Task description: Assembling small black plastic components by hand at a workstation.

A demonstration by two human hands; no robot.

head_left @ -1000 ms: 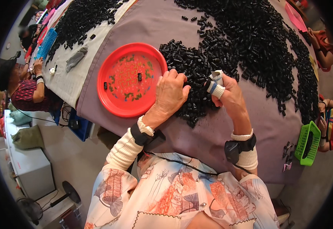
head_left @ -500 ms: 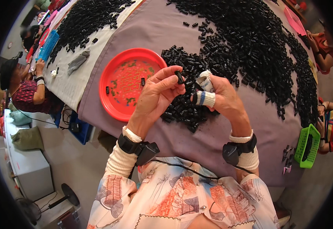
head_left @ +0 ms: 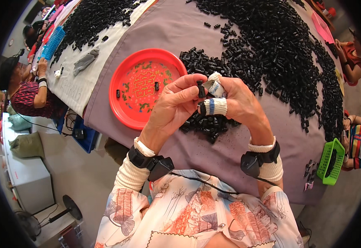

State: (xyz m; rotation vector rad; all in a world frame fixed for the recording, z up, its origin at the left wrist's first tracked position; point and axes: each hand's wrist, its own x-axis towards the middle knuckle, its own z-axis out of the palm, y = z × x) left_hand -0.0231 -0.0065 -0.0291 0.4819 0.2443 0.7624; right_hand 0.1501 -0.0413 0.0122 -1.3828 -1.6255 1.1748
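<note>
At left of centre I see the red plate on the grey cloth. My left hand pinches a small black part at frame centre; my right hand, its taped fingers curled, meets it above the black pile.

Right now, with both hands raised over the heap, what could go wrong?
The small black part is only pinched at the tips of the left hand and the right hand; if dropped, it would likely vanish into the loose heap of black parts beneath. The cloth-wrapped fingertips may dull grip. The red plate sits near the table's edge and could be knocked.
</note>
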